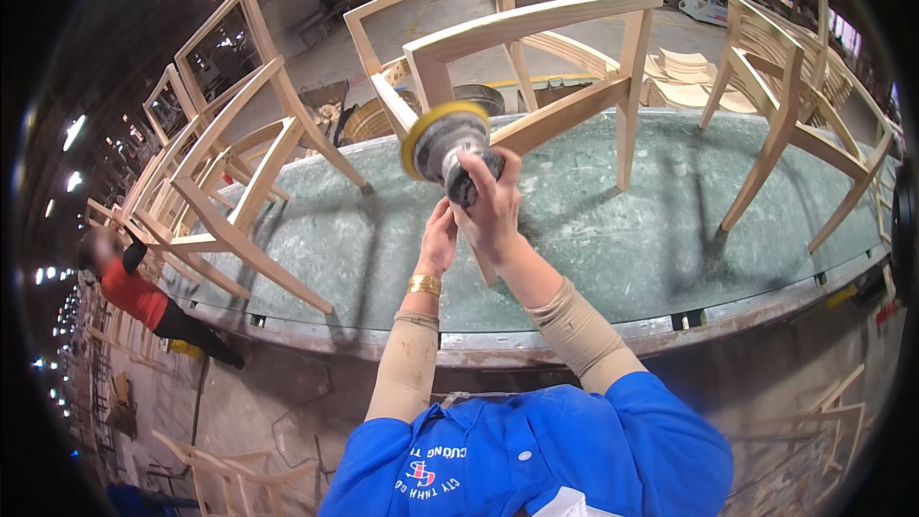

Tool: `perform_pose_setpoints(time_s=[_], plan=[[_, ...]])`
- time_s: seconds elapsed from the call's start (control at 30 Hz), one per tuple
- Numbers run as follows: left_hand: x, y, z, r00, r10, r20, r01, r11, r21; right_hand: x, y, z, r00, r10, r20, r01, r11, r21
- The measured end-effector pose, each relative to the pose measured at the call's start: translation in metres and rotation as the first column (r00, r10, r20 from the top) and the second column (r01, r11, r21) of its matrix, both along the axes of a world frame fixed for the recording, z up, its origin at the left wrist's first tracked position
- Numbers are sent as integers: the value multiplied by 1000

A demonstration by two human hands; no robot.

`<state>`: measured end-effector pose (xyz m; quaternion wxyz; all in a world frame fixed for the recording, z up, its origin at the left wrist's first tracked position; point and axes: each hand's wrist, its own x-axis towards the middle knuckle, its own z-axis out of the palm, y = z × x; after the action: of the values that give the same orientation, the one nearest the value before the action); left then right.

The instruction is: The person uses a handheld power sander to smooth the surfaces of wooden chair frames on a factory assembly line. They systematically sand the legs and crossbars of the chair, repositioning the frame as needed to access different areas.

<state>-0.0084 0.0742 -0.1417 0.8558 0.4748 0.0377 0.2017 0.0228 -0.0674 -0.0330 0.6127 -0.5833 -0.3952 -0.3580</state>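
Observation:
My right hand [494, 203] is closed round the dark grip of a round power sander [446, 146] with a yellow-edged disc. The sander is tilted, its disc up against the near corner of a pale wooden armchair frame [536, 24]. Just below it, my left hand [438, 237] appears closed on the chair's near leg [481, 264]; its fingertips are partly hidden. The chair frame stands on a green-topped table [574, 249], with its curved armrest rising above my hands. The exact contact between disc and wood cannot be made out.
More chair frames stand at the left [251, 134] and right [790, 124] of the table. Curved wooden pieces [691, 77] lie beyond its far edge. A person in a red top [139, 289] is at the far left. Another chair frame [230, 479] sits on the floor at lower left.

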Motion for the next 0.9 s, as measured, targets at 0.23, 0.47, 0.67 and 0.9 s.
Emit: perform_pose_setpoints(time_s=[0.23, 0.47, 0.67, 0.9], plan=[[-5, 4, -14, 1000, 5, -18, -6, 998, -65, -10, -5, -23, 998, 0, -70, -5, 997, -76], [-7, 4, -14, 1000, 8, 6, -8, 1000, -18, -7, 2, -29, 996, 5, -85, -15, 992, -122], [-13, 5, -13, 997, 46, -62, -50, 996, -78, -12, 4, -27, 998, 55, -39, -58, 996, -68], [-16, -4, -1, 988, 115, -100, -115, 993, 9, -7, 7, 33, 995, -24, 93, 24, 1000, 0]])
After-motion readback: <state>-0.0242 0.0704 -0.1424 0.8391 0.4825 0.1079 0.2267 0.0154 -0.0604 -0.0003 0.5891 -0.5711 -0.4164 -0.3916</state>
